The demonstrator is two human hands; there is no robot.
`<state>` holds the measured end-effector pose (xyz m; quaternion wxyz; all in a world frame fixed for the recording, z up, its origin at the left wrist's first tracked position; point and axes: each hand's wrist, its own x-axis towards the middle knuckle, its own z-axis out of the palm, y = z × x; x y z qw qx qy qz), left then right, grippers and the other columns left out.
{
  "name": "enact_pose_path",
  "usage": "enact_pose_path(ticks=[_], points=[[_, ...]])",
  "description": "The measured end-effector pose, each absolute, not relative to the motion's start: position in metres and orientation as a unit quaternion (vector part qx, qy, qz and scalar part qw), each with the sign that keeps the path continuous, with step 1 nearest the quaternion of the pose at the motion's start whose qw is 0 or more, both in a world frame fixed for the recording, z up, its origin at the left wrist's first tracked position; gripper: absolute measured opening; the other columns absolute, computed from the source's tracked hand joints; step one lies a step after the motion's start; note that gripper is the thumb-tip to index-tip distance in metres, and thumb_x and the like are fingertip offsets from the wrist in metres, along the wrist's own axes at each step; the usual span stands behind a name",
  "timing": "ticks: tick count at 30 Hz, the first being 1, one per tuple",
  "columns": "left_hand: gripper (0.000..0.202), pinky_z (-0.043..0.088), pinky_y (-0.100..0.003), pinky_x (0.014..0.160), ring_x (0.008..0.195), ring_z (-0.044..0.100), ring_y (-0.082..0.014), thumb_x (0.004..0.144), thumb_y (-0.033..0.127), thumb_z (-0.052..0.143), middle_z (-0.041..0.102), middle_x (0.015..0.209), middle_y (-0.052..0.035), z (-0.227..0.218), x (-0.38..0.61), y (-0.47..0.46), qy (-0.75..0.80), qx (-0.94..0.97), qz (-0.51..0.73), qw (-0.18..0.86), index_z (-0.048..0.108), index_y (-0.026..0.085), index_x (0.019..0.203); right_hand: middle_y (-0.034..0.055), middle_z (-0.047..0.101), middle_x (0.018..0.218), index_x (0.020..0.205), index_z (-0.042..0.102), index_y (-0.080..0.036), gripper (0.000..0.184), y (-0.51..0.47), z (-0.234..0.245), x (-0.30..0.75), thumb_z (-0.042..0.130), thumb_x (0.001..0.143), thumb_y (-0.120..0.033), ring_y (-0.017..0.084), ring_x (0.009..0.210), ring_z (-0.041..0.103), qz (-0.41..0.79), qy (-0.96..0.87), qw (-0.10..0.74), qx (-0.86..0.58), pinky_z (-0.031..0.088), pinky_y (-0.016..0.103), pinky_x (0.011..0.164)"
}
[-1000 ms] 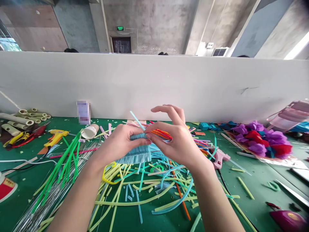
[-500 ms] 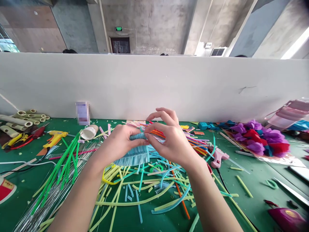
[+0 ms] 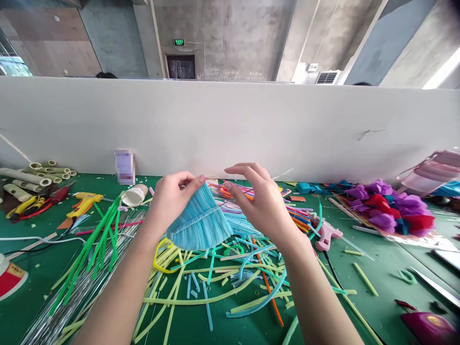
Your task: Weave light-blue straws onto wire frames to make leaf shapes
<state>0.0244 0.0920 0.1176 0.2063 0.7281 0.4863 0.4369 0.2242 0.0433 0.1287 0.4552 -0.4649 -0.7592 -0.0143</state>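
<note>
A blue fan-shaped piece of pipe cleaners (image 3: 201,220), with a pale ridge across it, hangs tilted above the table. My left hand (image 3: 172,196) pinches its narrow upper end between thumb and fingers. To its right, my right hand (image 3: 260,203) is raised with thumb and forefinger apart, not touching the fan. A thin strand (image 3: 283,174) shows just behind the right hand; whether the hand touches it cannot be made out. Beneath both hands lie loose yellow-green pipe cleaners (image 3: 201,303) and several blue ones (image 3: 257,305).
At left are a yellow glue gun (image 3: 84,205), green pipe cleaners (image 3: 102,235), pliers (image 3: 27,207) and bamboo tubes (image 3: 27,177). A pink glue gun (image 3: 327,234), purple and red petals (image 3: 391,206) and scissors (image 3: 436,287) lie at right. A white partition (image 3: 230,129) stands behind.
The right hand has come off the blue piece and moved slightly right. The left hand has turned the piece, so its broad ribbed face now shows.
</note>
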Motion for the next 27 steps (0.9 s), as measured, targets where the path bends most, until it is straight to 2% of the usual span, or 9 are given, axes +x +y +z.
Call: enact_pose_path(ticks=[4, 8, 10, 13, 15, 17, 22, 27], points=[[0.035, 0.040, -0.026, 0.058, 0.064, 0.061, -0.0174, 0.082, 0.057, 0.064, 0.071, 0.071, 0.0002, 0.114, 0.021, 0.099, 0.517, 0.689, 0.482, 0.160, 0.067, 0.022, 0.087, 0.0079, 0.065, 0.115, 0.115, 0.064, -0.021, 0.022, 0.047, 0.127, 0.225, 0.055, 0.095, -0.025, 0.023, 0.109, 0.060, -0.021, -0.753, 0.460, -0.470, 0.047, 0.038, 0.092], [0.033, 0.042, -0.025, 0.063, 0.069, 0.062, -0.0167, 0.085, 0.054, 0.062, 0.071, 0.076, 0.0000, 0.114, 0.022, 0.098, 0.485, 0.711, 0.484, 0.157, 0.070, 0.022, 0.081, 0.0078, 0.066, 0.110, 0.108, 0.069, -0.023, 0.019, 0.048, 0.121, 0.220, 0.058, 0.093, -0.027, 0.025, 0.106, 0.057, -0.034, -0.764, 0.436, -0.475, 0.047, 0.040, 0.093], [0.034, 0.041, -0.025, 0.059, 0.063, 0.058, -0.0153, 0.086, 0.053, 0.060, 0.069, 0.072, 0.0008, 0.115, 0.024, 0.096, 0.483, 0.718, 0.480, 0.146, 0.071, 0.021, 0.080, 0.0096, 0.062, 0.118, 0.102, 0.073, -0.026, 0.017, 0.048, 0.116, 0.215, 0.064, 0.090, -0.034, 0.030, 0.116, 0.049, -0.055, -0.765, 0.413, -0.490, 0.044, 0.047, 0.096], [0.034, 0.038, -0.024, 0.055, 0.055, 0.052, -0.0131, 0.087, 0.052, 0.060, 0.066, 0.066, 0.0019, 0.117, 0.027, 0.093, 0.479, 0.724, 0.479, 0.132, 0.070, 0.021, 0.079, 0.0102, 0.044, 0.143, 0.098, 0.075, -0.030, 0.018, 0.049, 0.107, 0.208, 0.065, 0.088, -0.041, 0.040, 0.136, 0.029, -0.084, -0.762, 0.383, -0.516, 0.036, 0.061, 0.100], [0.033, 0.038, -0.024, 0.055, 0.055, 0.052, -0.0128, 0.088, 0.050, 0.060, 0.066, 0.067, 0.0015, 0.117, 0.030, 0.091, 0.473, 0.728, 0.480, 0.127, 0.070, 0.020, 0.079, 0.0092, 0.034, 0.150, 0.099, 0.074, -0.031, 0.018, 0.050, 0.102, 0.204, 0.061, 0.091, -0.040, 0.043, 0.142, 0.017, -0.082, -0.757, 0.376, -0.529, 0.032, 0.065, 0.101], [0.033, 0.040, -0.024, 0.057, 0.058, 0.055, -0.0135, 0.088, 0.050, 0.059, 0.068, 0.070, 0.0006, 0.117, 0.033, 0.090, 0.466, 0.732, 0.481, 0.124, 0.070, 0.020, 0.080, 0.0090, 0.031, 0.151, 0.098, 0.073, -0.029, 0.017, 0.051, 0.100, 0.201, 0.058, 0.093, -0.036, 0.043, 0.144, 0.012, -0.069, -0.751, 0.373, -0.541, 0.031, 0.067, 0.101], [0.033, 0.043, -0.025, 0.061, 0.063, 0.060, -0.0151, 0.090, 0.050, 0.057, 0.070, 0.075, -0.0010, 0.113, 0.038, 0.089, 0.455, 0.736, 0.487, 0.122, 0.070, 0.021, 0.081, 0.0111, 0.033, 0.150, 0.094, 0.070, -0.024, 0.015, 0.052, 0.100, 0.199, 0.055, 0.092, -0.026, 0.044, 0.146, 0.010, -0.049, -0.751, 0.360, -0.552, 0.029, 0.069, 0.102], [0.033, 0.044, -0.026, 0.063, 0.065, 0.061, -0.0154, 0.090, 0.050, 0.058, 0.070, 0.079, -0.0017, 0.112, 0.040, 0.088, 0.445, 0.733, 0.499, 0.128, 0.069, 0.020, 0.082, 0.0110, 0.037, 0.148, 0.092, 0.070, -0.023, 0.017, 0.052, 0.100, 0.201, 0.053, 0.093, -0.025, 0.043, 0.145, 0.013, -0.054, -0.754, 0.362, -0.545, 0.026, 0.069, 0.104]])
